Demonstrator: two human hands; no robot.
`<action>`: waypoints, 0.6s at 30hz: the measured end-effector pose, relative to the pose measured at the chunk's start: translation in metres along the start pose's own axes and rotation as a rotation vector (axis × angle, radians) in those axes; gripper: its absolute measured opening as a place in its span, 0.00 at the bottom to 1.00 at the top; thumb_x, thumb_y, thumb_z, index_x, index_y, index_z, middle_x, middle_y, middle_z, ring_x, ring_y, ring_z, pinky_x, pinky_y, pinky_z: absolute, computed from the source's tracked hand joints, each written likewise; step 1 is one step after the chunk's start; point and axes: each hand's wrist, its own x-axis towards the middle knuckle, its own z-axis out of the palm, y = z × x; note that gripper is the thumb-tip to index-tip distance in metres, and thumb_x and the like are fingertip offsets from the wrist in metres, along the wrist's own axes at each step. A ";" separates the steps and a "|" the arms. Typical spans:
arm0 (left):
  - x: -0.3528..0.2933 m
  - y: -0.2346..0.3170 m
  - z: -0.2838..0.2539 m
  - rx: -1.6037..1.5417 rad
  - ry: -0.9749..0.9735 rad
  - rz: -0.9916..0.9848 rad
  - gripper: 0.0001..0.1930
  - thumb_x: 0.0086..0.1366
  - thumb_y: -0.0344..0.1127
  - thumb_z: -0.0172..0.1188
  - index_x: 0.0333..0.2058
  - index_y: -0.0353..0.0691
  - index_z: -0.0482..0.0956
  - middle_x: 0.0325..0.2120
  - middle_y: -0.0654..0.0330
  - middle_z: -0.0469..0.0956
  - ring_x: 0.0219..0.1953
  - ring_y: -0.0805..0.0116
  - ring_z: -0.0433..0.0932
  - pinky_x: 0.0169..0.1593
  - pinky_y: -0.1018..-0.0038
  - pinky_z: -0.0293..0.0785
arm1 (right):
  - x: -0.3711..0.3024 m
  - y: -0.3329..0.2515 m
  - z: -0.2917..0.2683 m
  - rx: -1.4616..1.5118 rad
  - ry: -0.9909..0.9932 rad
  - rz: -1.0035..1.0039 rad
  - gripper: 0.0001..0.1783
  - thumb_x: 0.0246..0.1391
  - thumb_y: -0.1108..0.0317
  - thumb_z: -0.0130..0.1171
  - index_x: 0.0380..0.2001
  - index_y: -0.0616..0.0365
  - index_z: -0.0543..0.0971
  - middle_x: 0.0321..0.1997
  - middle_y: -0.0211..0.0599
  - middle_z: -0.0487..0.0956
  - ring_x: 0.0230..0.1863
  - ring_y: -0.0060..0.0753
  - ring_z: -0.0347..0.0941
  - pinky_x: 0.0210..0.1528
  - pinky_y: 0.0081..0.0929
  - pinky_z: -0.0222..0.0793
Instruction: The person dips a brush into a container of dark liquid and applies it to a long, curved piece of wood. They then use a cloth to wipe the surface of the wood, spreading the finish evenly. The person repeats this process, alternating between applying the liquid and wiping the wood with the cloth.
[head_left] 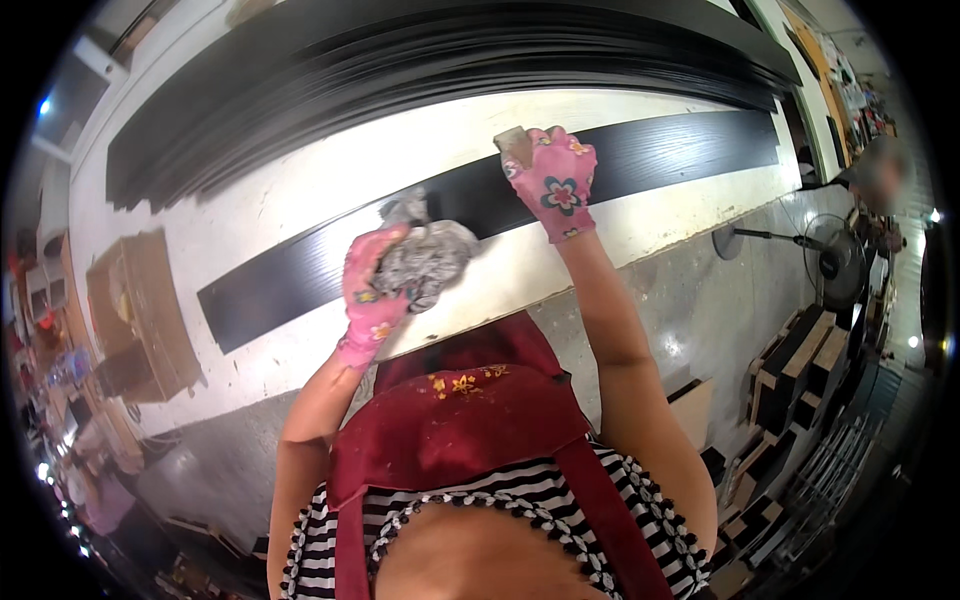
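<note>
A long black wood-grain board (675, 158) lies across the white tabletop (270, 200) in front of me. My left hand (368, 295), in a pink flowered glove, is closed around a crumpled grey rag (432, 260) at the board's near edge. Part of the rag rests over the board. Farther right, my right hand (558, 185) wears a matching glove and grips a small tan-grey block (514, 147) above the board. The block looks like a sanding block, but its underside is hidden.
A stack of black boards (450, 60) fills the far side of the table. An open cardboard box (145, 310) stands at the left end. On the right are a standing fan (838, 262), stacked dark boards (790, 375) on the floor and another person (882, 175).
</note>
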 end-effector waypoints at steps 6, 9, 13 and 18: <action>0.031 -0.002 0.075 0.230 -0.129 0.004 0.32 0.40 0.29 0.69 0.51 0.43 0.78 0.48 0.61 0.80 0.50 0.59 0.75 0.56 0.65 0.68 | 0.019 0.095 -0.011 -0.096 0.027 0.104 0.21 0.48 0.47 0.61 0.35 0.52 0.81 0.35 0.40 0.78 0.39 0.41 0.77 0.44 0.42 0.66; 0.027 -0.001 0.081 0.263 -0.101 -0.040 0.33 0.39 0.26 0.67 0.51 0.42 0.78 0.48 0.61 0.80 0.49 0.58 0.75 0.57 0.65 0.67 | 0.035 0.165 -0.019 -0.186 -0.028 0.253 0.23 0.50 0.46 0.60 0.40 0.53 0.81 0.39 0.43 0.79 0.41 0.45 0.78 0.46 0.43 0.69; 0.029 0.011 0.087 0.273 -0.015 -0.037 0.32 0.40 0.21 0.62 0.51 0.38 0.78 0.48 0.57 0.80 0.50 0.59 0.76 0.58 0.68 0.70 | 0.046 0.218 -0.027 -0.216 -0.010 0.306 0.25 0.52 0.45 0.59 0.44 0.52 0.82 0.42 0.44 0.80 0.46 0.47 0.78 0.51 0.46 0.68; 0.058 0.022 0.148 0.239 -0.206 0.015 0.32 0.39 0.25 0.62 0.51 0.40 0.78 0.48 0.58 0.80 0.51 0.59 0.75 0.58 0.66 0.69 | 0.046 0.198 -0.029 -0.127 0.022 0.193 0.23 0.49 0.45 0.60 0.36 0.53 0.82 0.35 0.41 0.80 0.39 0.42 0.78 0.44 0.41 0.69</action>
